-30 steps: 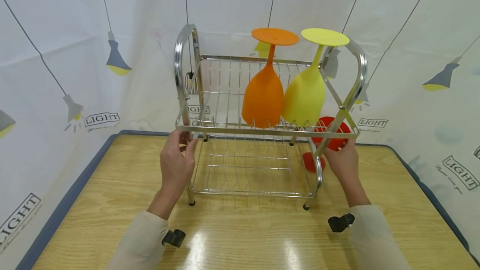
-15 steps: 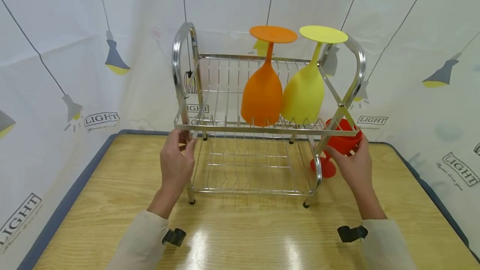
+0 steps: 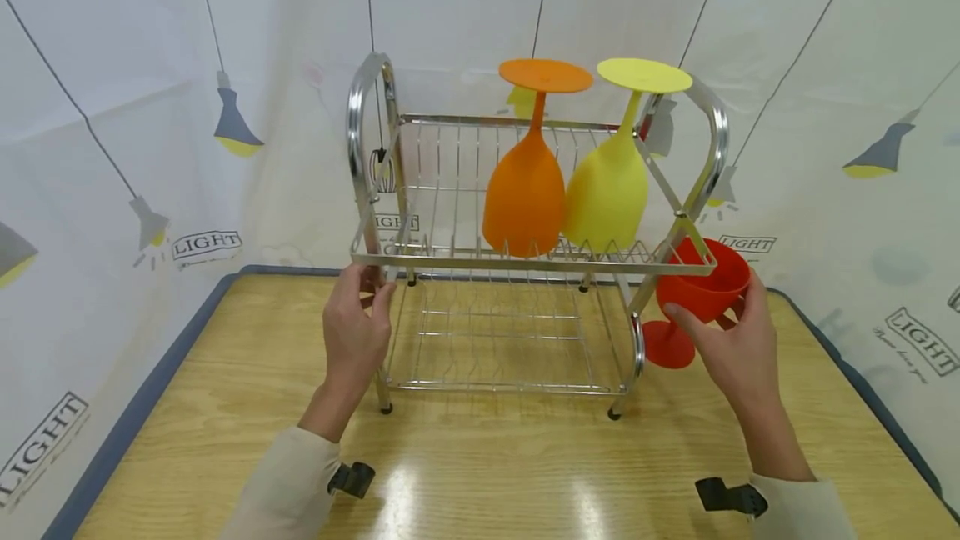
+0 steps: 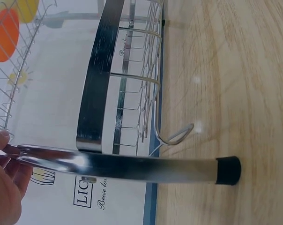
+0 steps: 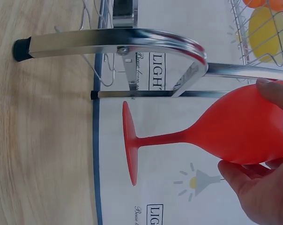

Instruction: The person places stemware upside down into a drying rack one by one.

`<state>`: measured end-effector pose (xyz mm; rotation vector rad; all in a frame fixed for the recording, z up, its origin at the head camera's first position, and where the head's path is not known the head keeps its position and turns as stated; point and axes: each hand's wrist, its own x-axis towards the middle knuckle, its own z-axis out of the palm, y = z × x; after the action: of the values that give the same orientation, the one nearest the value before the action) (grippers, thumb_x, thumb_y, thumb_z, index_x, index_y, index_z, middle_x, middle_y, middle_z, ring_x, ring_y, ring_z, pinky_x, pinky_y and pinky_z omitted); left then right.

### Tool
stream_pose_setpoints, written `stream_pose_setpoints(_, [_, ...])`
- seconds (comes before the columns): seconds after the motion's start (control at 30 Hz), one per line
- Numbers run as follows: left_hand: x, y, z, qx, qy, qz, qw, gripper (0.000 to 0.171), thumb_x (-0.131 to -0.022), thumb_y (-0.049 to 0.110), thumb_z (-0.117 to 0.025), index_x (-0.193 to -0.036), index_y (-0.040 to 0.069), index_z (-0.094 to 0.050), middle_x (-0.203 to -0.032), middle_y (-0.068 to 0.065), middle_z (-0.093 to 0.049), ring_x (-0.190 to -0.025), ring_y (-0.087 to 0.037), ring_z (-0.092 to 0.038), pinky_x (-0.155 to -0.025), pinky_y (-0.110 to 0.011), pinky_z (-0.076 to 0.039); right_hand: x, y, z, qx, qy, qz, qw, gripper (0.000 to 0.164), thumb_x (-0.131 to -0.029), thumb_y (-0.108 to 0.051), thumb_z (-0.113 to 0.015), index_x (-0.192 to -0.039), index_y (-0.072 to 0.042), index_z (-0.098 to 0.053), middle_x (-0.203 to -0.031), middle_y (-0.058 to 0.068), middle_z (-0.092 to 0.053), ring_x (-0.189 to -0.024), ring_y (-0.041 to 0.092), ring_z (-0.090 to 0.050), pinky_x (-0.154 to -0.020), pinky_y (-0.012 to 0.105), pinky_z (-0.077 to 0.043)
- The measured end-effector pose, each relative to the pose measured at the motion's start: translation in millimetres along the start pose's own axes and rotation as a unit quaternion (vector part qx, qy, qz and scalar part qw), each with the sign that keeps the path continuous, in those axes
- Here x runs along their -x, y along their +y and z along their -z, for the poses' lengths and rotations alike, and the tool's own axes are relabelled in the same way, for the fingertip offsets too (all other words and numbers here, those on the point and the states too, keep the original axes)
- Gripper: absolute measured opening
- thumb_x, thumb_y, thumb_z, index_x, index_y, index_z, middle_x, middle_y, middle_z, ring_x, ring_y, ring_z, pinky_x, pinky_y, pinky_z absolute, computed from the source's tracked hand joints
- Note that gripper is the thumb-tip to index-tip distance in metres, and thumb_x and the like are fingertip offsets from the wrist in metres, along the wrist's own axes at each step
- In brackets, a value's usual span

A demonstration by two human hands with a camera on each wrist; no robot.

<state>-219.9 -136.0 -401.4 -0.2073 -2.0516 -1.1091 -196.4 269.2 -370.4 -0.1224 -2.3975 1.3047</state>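
A red plastic goblet (image 3: 684, 300) is upright beside the right side of the metal dish rack (image 3: 525, 265), its bowl gripped by my right hand (image 3: 738, 348). The thumb lies on the near side and the fingers go behind. In the right wrist view the goblet's foot (image 5: 130, 143) appears raised off the table. My left hand (image 3: 356, 327) pinches the rack's left upright just under the upper tier; some fingertips are hidden behind it. Upside down on the upper tier stand an orange goblet (image 3: 523, 198) and a yellow goblet (image 3: 607, 194), their bowls side by side.
The rack stands on a wooden table (image 3: 480, 457) with a dark blue edge (image 3: 168, 365). Its lower tier (image 3: 502, 336) holds nothing. Behind and at both sides hangs a white sheet (image 3: 285, 132) printed with lamps.
My right hand has drawn the red goblet out to the right and nearer, from behind the rack's right upright to beside it. The left hand has stayed on the left upright.
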Motion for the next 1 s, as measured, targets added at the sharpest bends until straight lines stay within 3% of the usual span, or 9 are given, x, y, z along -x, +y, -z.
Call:
stream_pose_setpoints(0.4, [1.5, -1.1, -1.9, -0.003, 0.007, -0.012, 0.9999, 0.026, -0.087, -0.003, -0.068, -0.111, -0.005, -0.056, -0.094, -0.017, -0.061, -0.084, -0.029, -0.064, -0.069, -0.038, -0.061, 15, -8, 12, 0.021, 0.003, -0.005, 1.000, 0.082, -0.086, -0.028, -0.074, -0.152, -0.025, -0.025, -0.147, 0.007, -0.041, -0.125, 0.032, -0.043, -0.079, 0.008, -0.044])
stream_pose_setpoints(1.0, [0.4, -0.9, -0.9, -0.015, 0.007, -0.008, 0.9998, 0.026, -0.087, -0.002, -0.068, -0.110, -0.004, -0.056, -0.093, -0.015, -0.061, -0.084, -0.028, -0.064, -0.068, -0.038, -0.061, 30, -25, 26, 0.068, -0.016, 0.022, 0.997, 0.081, -0.083, -0.029, -0.077, -0.149, -0.015, -0.032, -0.136, 0.010, -0.049, -0.111, 0.020, -0.047, -0.072, 0.004, -0.045])
